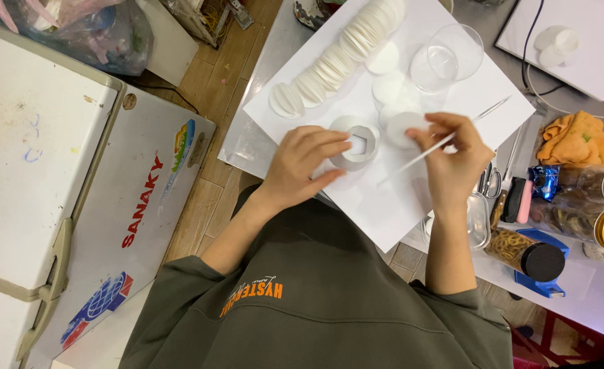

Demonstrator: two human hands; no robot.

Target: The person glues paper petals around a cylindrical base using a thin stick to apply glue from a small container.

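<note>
My left hand (303, 166) rests on the white sheet (452, 102) and steadies a white ring-shaped mould (358, 145) with a square hole in its middle. My right hand (454, 160) pinches a thin white stick (452, 139) that slants from lower left to upper right across the sheet. Just left of that hand lies a flat white disc (403, 127). A long overlapping row of white discs (343, 55) runs along the sheet's far side. A clear glass (446, 58) lies tipped over near the far right of the sheet.
To the right stand a jar of rubber bands (524, 253), further jars (588, 205), an orange cloth (575, 140), scissors (489, 183) and a small metal tin (478, 220). A white chest freezer (56, 184) fills the left. A white board with a cable (588, 41) lies far right.
</note>
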